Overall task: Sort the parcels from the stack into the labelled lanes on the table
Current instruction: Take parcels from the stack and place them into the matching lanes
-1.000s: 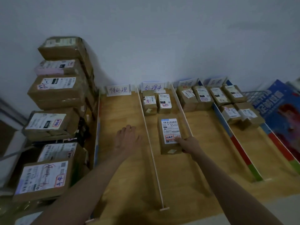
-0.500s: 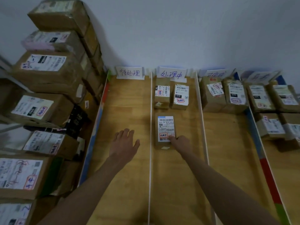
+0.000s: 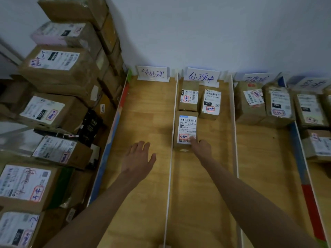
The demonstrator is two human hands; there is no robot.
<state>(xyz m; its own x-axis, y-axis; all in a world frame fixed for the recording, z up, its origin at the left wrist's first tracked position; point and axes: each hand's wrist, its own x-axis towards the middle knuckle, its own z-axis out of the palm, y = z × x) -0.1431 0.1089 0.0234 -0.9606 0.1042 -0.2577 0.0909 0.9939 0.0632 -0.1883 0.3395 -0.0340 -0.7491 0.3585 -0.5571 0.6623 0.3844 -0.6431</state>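
In 2nd lane: R hand (image 3: 201,149) fingertips pressing parcel (image 3: 186,129); L hand (image 3: 138,159) spread.

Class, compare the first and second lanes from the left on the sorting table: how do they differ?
The first lane holds no parcels; the second lane holds three. The left hand is open in the first; the right hand touches a parcel in the second. Their handwritten signs differ. Both have wooden floors.
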